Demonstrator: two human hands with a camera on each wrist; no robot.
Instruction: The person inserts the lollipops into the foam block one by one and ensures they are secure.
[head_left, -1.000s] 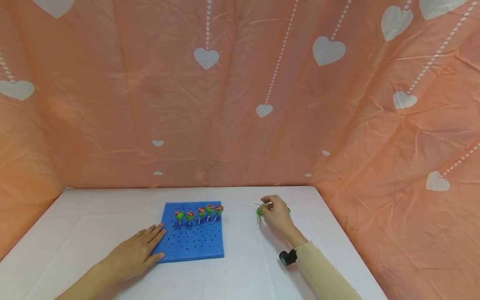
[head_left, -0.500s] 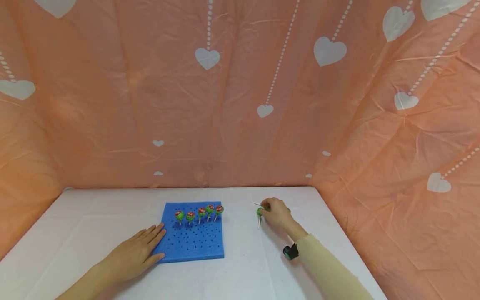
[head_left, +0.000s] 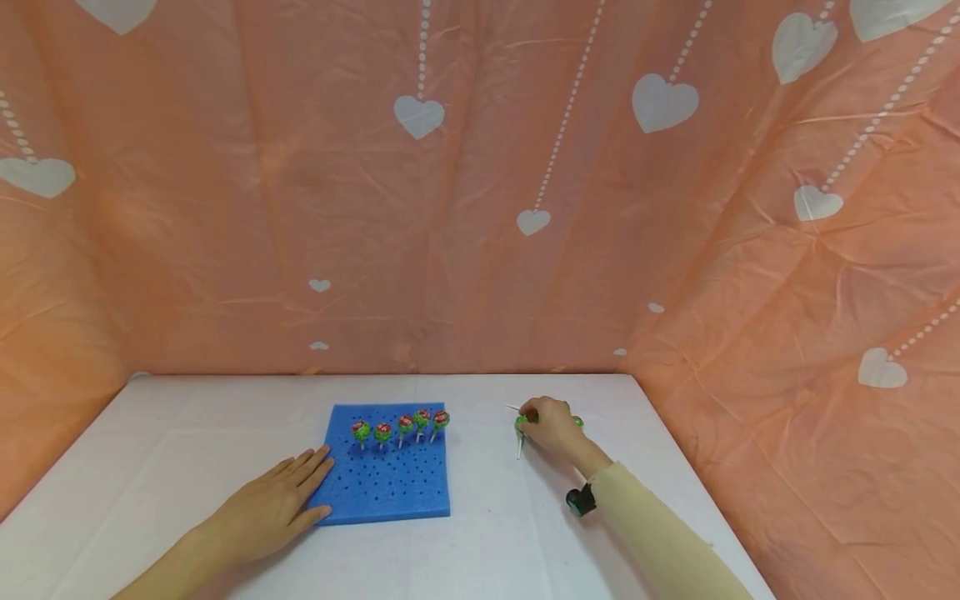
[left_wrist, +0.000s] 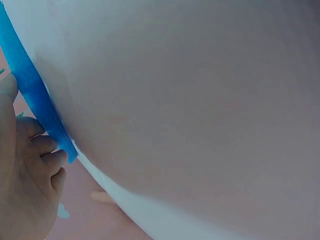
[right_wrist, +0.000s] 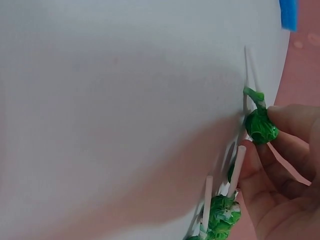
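My left hand lies flat at the left edge of a blue foam board pierced with many small holes; fingertips and thumb rest on its edge. Several lollipops with red and green wrappers stand upright in a row across the board's far half. To the right of the board, my right hand is down at the tabletop. In the right wrist view its thumb and fingers pinch the green wrapped head of a lollipop. More loose lollipops lie right beside the fingers, partly hidden by the hand in the head view.
A white cloth covers the table. Behind it and along the sides hangs an orange curtain printed with white hearts. A small black device sits at my right wrist, below a beige sleeve.
My right hand has dipped slightly over the loose lollipops, its fingers closing in around one, and the forearm has shifted a little to the right. The left hand and the board stay as they were.
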